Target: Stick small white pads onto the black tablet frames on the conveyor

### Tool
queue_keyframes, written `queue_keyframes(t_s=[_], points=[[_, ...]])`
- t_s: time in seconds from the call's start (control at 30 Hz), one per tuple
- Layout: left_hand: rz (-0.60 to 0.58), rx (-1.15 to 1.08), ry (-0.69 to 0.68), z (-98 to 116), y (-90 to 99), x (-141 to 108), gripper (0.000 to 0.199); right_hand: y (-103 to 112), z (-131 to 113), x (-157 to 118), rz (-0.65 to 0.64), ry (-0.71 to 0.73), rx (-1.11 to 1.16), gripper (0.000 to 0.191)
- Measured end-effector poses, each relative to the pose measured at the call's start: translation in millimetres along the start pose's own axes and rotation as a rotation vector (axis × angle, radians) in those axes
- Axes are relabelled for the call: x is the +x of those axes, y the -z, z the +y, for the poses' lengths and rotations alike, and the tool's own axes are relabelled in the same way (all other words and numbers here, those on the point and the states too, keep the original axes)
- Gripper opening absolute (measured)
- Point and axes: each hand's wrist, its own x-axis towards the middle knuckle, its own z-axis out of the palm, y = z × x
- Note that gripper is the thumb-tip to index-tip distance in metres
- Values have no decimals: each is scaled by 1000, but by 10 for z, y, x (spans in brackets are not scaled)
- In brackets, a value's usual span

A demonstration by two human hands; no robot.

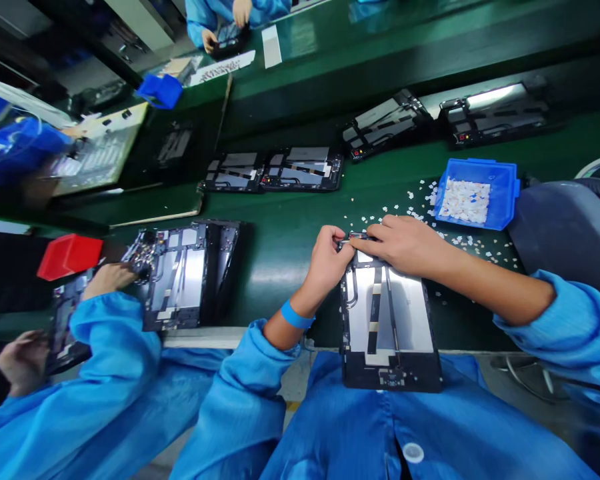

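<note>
An opened tablet (413, 313), its inner side up, lies in front of me with its lower end past the table edge against my blue coat. At its top left corner my left hand (330, 260) is closed, thumb and forefinger gripping the edge. My right hand (400, 243) comes from the right over the top edge, fingertips pressed together close to the left thumb. Whatever small part sits between the right fingertips is hidden. A dark flat cable (375, 310) runs down the tablet's silvery middle.
A blue tray (505, 193) holds small white pieces (463, 201); more lie scattered around it. Other opened tablets (300, 168) lie farther back. At left, a co-worker's hand (111, 279) is near stacked tablets (177, 273) and a red bin (70, 257). Another person works across the table.
</note>
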Motion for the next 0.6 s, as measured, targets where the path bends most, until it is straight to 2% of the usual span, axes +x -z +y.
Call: queue_keyframes(t_s=[0.17,0.43,0.6], points=[[-53,-20,-3,-4,49,-25,26,35,0,39,-75,-6,2,39],[-110,-78,3,-16,84,13,27,72,23,120,-157,-16,50,44],[-181,-136,16,1,124,11,33,-8,47,67,-121,-18,73,45]])
